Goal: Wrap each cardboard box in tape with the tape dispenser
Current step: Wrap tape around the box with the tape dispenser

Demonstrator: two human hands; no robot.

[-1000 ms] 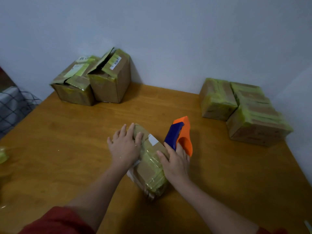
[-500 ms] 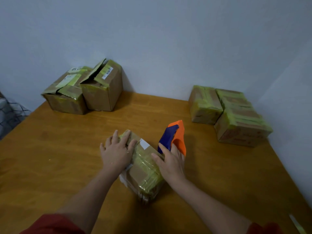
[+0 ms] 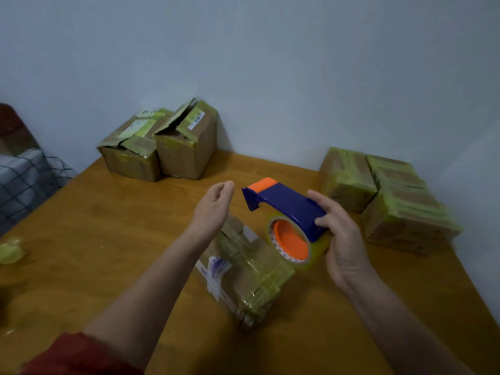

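Observation:
A small cardboard box (image 3: pixel 243 269) wound in yellowish clear tape lies on the wooden table (image 3: pixel 108 226) right in front of me. My right hand (image 3: pixel 338 239) grips the blue and orange tape dispenser (image 3: pixel 286 212) above the box's right end, its roll of clear tape facing me. My left hand (image 3: pixel 215 207) hovers above the box's far left end, fingers loosely together, holding nothing and touching nothing.
Two cardboard boxes (image 3: pixel 159 147) with loose, partly open flaps stand at the back left against the wall. Three tape-wrapped boxes (image 3: pixel 389 196) sit at the back right. A crumpled wad of tape (image 3: pixel 10 251) lies at the left edge. A checked cloth (image 3: pixel 24 182) is beyond the table's left side.
Both hands have lifted off the box. My right hand has raised the dispenser from the table beside the box and turned it sideways. My left hand has come up and opened.

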